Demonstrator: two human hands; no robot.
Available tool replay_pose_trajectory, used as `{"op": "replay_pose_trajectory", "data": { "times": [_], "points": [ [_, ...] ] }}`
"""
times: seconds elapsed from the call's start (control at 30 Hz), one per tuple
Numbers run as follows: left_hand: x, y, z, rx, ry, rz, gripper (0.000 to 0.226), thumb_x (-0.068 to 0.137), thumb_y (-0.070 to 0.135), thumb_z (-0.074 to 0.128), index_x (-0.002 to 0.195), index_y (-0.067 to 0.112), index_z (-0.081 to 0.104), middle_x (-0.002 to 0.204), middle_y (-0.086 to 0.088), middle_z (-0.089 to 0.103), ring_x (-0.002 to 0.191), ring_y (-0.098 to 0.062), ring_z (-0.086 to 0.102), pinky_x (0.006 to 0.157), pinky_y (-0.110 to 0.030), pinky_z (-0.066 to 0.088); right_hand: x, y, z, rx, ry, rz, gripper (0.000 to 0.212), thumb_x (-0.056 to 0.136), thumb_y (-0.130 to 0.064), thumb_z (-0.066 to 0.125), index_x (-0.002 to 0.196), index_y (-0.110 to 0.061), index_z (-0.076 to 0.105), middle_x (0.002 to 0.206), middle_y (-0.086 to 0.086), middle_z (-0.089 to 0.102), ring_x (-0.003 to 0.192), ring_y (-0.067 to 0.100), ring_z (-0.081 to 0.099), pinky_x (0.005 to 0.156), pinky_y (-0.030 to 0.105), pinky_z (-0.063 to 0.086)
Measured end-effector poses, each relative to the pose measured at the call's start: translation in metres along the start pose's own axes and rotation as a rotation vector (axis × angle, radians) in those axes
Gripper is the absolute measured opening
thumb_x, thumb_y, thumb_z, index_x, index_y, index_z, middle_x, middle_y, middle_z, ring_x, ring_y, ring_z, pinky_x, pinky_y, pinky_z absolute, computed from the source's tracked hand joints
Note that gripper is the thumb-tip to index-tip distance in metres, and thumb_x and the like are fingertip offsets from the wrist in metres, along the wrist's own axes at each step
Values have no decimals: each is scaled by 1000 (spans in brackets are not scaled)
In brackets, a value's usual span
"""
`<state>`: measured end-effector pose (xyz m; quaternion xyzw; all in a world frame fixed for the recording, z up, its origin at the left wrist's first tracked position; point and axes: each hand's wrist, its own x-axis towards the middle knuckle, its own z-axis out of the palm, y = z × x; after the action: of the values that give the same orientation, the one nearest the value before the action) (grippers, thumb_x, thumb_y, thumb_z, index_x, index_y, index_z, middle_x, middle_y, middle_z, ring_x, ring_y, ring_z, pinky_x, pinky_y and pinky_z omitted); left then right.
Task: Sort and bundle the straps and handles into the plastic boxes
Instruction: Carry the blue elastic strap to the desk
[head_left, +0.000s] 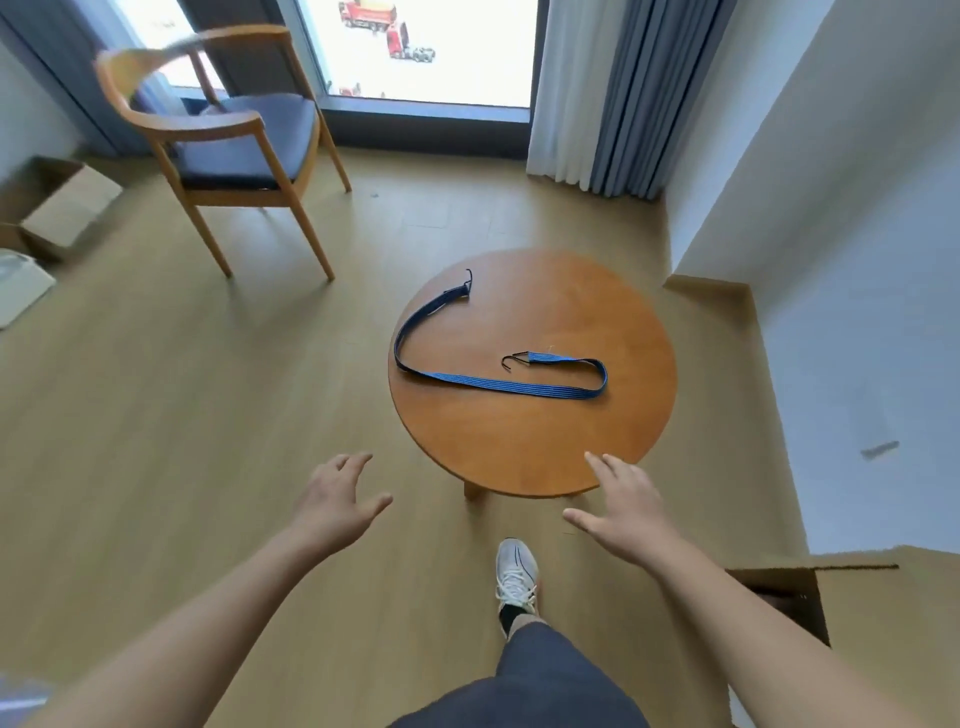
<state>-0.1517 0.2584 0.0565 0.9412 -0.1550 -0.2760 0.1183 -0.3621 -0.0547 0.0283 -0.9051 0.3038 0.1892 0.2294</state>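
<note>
Just short of the near rim of the round worktop (545, 452), the fingers (597, 466) of the right hand (626, 512) are held spread and nearly straight, and nothing is gripped. The fingertips overlap the rim in the view, but whether the wood is touched cannot be told. Over the floor (208, 415) to the left, the left hand (337, 499) is likewise spread wide, and nothing is held by it.

Well apart from both hands, a blue striped elastic strap (498, 385) is laid flat on the worktop in a loose S-curve, with one bend reaching the left rim. A dark wire hook is fitted at each end: the near hook (511, 361) lies close to the middle of the worktop, the far hook (469, 278) toward the far side.

The strap is judged to be light, limp and stretchy, so it would be expected to sag and trail if lifted at one point only. The hooks look stiff and could snag on the webbing. A hold is best taken on the webbing just behind the near hook with one hand, while the far end is gathered with the other, so that the length can be folded into a bundle.

No plastic box can be made out with certainty. A wooden chair (244, 140) is set near the window, and a cardboard box (62, 208) lies at the left.
</note>
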Motion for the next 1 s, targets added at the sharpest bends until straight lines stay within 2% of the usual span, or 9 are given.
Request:
{"op": "replay_pose_trajectory", "data": {
  "times": [0.13,0.23,0.33,0.53,0.6,0.67,0.77,0.87,1.0],
  "points": [
    [34,21,5,-58,-57,-133,72,93,47,69,156,24,43,159,-6,44,148,-27,37,117,-41,38,85,-4,-10,-50,-142,-31,95,85,-67,63,160,-31,18,164,2,28,148,25,28,117,44,35],
    [51,36,5,-76,-98,-166,71,94,45,69,156,24,41,160,-7,41,150,-27,35,119,-44,37,147,-12,-16,-84,-296,-52,94,86,-62,67,159,-28,19,157,4,39,140,27,42,107,43,46],
    [59,50,3,-92,-105,-170,70,95,43,70,156,24,42,159,-6,42,149,-26,36,119,-43,36,199,-27,-18,-100,-416,-69,91,86,-58,69,158,-23,25,154,8,43,136,27,48,104,41,50],
    [78,56,11,-131,-111,-191,68,95,41,70,155,24,44,155,-2,44,146,-21,39,118,-34,34,266,-62,16,-165,-211,-15,72,88,-44,73,147,-20,39,145,8,45,130,30,43,100,43,46],
    [82,54,17,-137,-125,-188,68,95,42,70,155,24,43,155,-1,44,146,-20,38,116,-31,32,272,-63,27,-246,-176,-12,58,87,-32,76,135,-19,46,136,8,46,122,28,44,94,40,45],
    [85,53,22,-142,-139,-162,68,95,42,70,155,23,44,153,0,46,144,-19,39,113,-29,32,267,-60,35,-300,-164,-26,38,88,-25,69,120,-21,50,125,7,53,113,27,47,88,38,41],
    [93,55,22,-126,-144,-100,69,93,40,72,154,21,45,152,-1,48,143,-21,40,116,-35,36,239,-57,35,-313,-261,-89,13,88,-26,57,97,-24,49,110,3,58,106,27,48,86,39,36],
    [104,65,14,-60,-158,8,78,90,42,76,157,22,41,157,-3,43,147,-22,35,120,-39,34,204,-63,14,-126,-295,-169,8,83,-20,51,89,-26,49,95,-3,54,97,25,49,81,37,39],
    [124,94,-11,56,-202,181,106,79,49,85,163,31,23,170,-5,22,158,-25,14,127,-46,24,166,-93,-50,200,-278,-291,16,76,-10,53,80,-23,44,79,-5,55,78,23,51,68,38,43]
  ]
}}
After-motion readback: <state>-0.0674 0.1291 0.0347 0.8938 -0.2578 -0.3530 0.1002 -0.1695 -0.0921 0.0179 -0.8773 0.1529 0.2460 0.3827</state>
